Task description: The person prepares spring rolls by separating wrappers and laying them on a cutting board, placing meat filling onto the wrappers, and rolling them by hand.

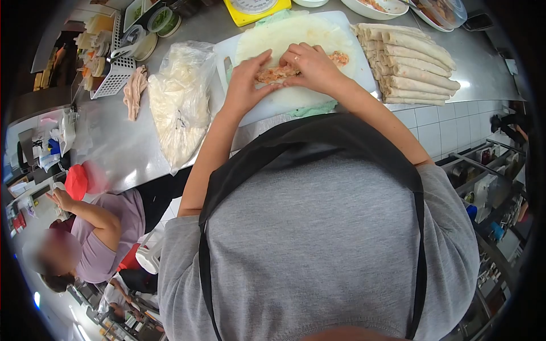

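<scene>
A round, pale wrapper sheet (296,35) lies on a white cutting board (224,50), with more sheets seemingly under it. Across it runs a strip of orange-pink minced filling (272,74), whose right end shows past my right hand. My left hand (245,80) rests at the strip's left end, thumb and forefinger apart on either side of it. Bent over the middle of the strip, my right hand (311,67) presses the filling between thumb and fingers; its fingertips are partly hidden. Light green cloth or paper (314,109) pokes out beneath the board.
Long rolled wrappers (418,65) are stacked right of the board. To the left lie a plastic bag of pale sheets (179,108) and a crumpled cloth (135,94). A yellow scale (259,12) and a bowl of filling (375,8) stand behind. Another person (108,227) is at left.
</scene>
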Demonstrator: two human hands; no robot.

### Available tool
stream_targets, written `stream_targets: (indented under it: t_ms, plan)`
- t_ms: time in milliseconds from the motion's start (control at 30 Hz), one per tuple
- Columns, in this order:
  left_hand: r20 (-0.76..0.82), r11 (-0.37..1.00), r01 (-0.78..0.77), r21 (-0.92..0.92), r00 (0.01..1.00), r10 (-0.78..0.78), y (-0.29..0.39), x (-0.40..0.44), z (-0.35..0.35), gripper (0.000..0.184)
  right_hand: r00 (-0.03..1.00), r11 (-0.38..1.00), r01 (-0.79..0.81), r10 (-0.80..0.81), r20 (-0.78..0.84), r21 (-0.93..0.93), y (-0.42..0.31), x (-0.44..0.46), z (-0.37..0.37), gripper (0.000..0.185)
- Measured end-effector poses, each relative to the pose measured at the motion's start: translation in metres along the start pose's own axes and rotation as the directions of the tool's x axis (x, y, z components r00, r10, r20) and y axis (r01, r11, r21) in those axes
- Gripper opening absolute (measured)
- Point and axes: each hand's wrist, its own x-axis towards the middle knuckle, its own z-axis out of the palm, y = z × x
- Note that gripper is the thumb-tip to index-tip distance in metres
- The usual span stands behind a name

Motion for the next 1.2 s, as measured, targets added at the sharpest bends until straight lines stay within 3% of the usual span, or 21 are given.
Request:
stream_targets:
  t_ms: [67,167,200,267,367,500,567,600,667,833,933,1000,1067,1200]
  plan:
    - [0.17,0.99,0.139,-0.027,0.976,-0.132,-0.006,0.0,0.007,0.064,0.994,0.999,-0.045,0.044,0.097,0.007,0.006,-0.001,0.002,0.031]
    - [0.177,0.976,0.207,-0.065,0.965,-0.193,-0.012,-0.001,0.009,0.065,0.993,0.999,-0.048,0.047,0.111,0.006,0.007,-0.003,-0.003,0.03]
    - [0.178,0.977,0.205,-0.065,0.965,-0.191,-0.008,0.0,0.008,0.065,0.993,0.999,-0.05,0.049,0.109,0.006,0.006,-0.004,-0.006,0.03]
    - [0.05,0.989,0.111,-0.1,0.993,-0.106,0.003,0.001,0.007,0.064,0.993,0.998,0.001,0.006,-0.114,0.061,0.005,-0.009,-0.012,0.024]
    - [0.026,0.994,-0.008,-0.11,1.0,0.011,0.01,0.006,0.013,0.059,0.999,0.997,0.041,-0.041,-0.006,0.066,0.023,-0.011,-0.012,0.022]
    - [0.187,0.988,0.085,-0.13,0.981,-0.059,0.006,0.013,0.027,0.056,0.994,0.989,0.11,-0.107,-0.036,0.095,0.022,-0.011,-0.013,0.017]
    - [0.022,0.994,-0.108,-0.01,0.994,0.108,0.018,0.02,0.027,0.049,0.999,0.965,-0.043,0.036,0.031,0.258,0.017,-0.012,-0.022,0.012]
    - [0.021,0.994,-0.106,-0.009,0.994,0.107,0.02,0.024,0.029,0.049,0.999,0.965,-0.042,0.035,0.032,0.259,0.02,-0.013,-0.024,0.012]
    - [0.044,0.993,-0.102,-0.059,0.994,0.105,0.021,0.029,0.033,0.053,0.999,0.996,-0.024,0.026,-0.027,0.083,0.029,-0.02,-0.028,0.013]
    - [0.141,0.994,-0.044,-0.098,0.988,0.058,0.014,0.027,0.037,0.052,0.998,0.994,0.058,-0.055,-0.039,0.088,0.041,-0.03,-0.035,0.012]
    - [0.092,0.989,-0.037,-0.141,0.995,0.05,0.018,0.026,0.033,0.052,0.99,0.968,-0.05,0.081,-0.117,0.248,0.034,-0.034,-0.045,0.01]
    - [0.046,0.988,-0.054,-0.146,0.997,0.061,0.022,0.028,0.032,0.052,0.991,0.987,-0.032,0.051,-0.122,0.155,0.036,-0.036,-0.051,0.011]
    - [0.204,0.993,0.002,-0.121,0.979,0.023,0.024,0.032,0.033,0.054,0.995,0.992,-0.031,0.042,-0.09,0.119,0.046,-0.039,-0.044,0.011]
    - [0.221,0.992,0.087,-0.088,0.973,-0.066,0.024,0.034,0.036,0.056,0.997,0.997,-0.035,0.04,-0.067,0.072,0.051,-0.043,-0.048,0.01]
